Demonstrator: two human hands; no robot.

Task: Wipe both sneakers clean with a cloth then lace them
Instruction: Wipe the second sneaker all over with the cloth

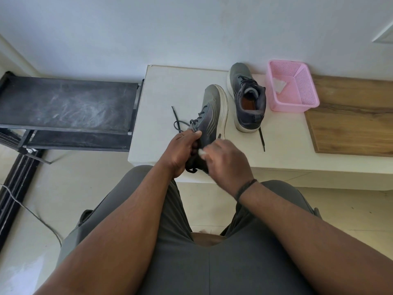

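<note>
A grey sneaker (pixel 212 111) with a white sole lies tilted on its side near the front of the white table (pixel 165 99). My left hand (pixel 180 150) grips it at the collar. My right hand (pixel 225 160), blurred, is against its heel side with a small white cloth (pixel 201 152) showing at the fingertips. Dark laces (pixel 177 122) trail loose to the sneaker's left. The second grey sneaker (pixel 247 96) stands upright farther back, its lace (pixel 262 139) hanging toward me.
A pink mesh basket (pixel 294 86) holding something white sits right of the second sneaker. A wooden board (pixel 350 116) covers the table's right part. A dark dusty rack (pixel 68 103) stands to the left. My knees are below the table edge.
</note>
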